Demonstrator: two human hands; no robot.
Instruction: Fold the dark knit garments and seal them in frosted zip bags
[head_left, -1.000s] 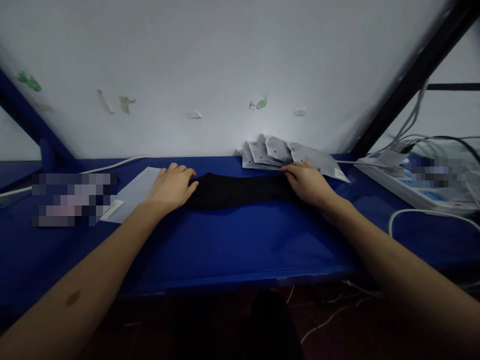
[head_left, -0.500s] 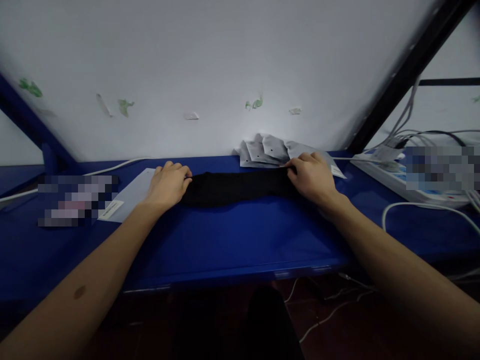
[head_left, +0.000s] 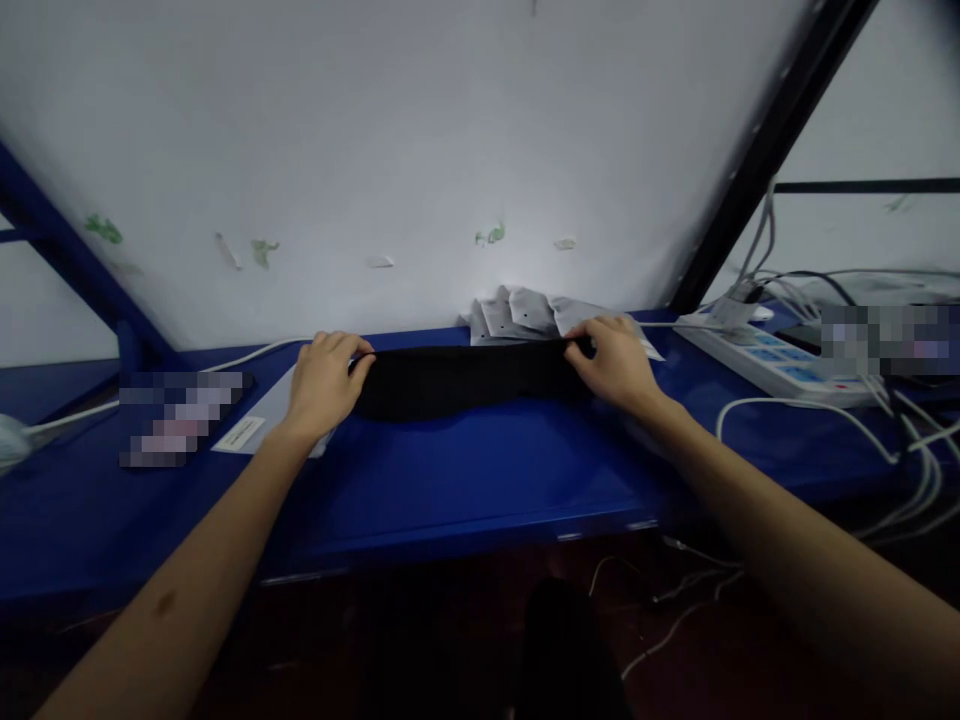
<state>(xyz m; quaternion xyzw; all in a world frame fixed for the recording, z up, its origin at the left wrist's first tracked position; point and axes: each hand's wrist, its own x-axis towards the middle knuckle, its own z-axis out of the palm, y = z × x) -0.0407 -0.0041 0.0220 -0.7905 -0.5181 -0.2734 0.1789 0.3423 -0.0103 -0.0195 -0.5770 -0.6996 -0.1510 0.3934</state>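
A long strip of black cloth [head_left: 465,378] stretches sideways between my hands over the blue shelf [head_left: 480,480]. Its top edge is pulled nearly straight, and the lower edge hangs uneven. My left hand [head_left: 328,380] pinches the upper left corner between thumb and fingers. At the upper right corner, my right hand [head_left: 613,360] grips the cloth in the same way. Partly under my left hand lies a flat, pale plastic bag [head_left: 262,420] with a white label. Several grey-white packets [head_left: 517,312] lean on the wall behind the cloth, partly covered by it and my right hand.
A phone-like object [head_left: 180,420], blurred out, lies at the left. To the right sits a white power strip [head_left: 780,360] with tangled cables [head_left: 795,405]. A white wall [head_left: 420,160] closes off the back; loose cords [head_left: 675,620] trail on the dark floor.
The camera view has shifted slightly, turning a little to the right. Both hands keep their hold on the black cloth, whose top edge looks a bit straighter.
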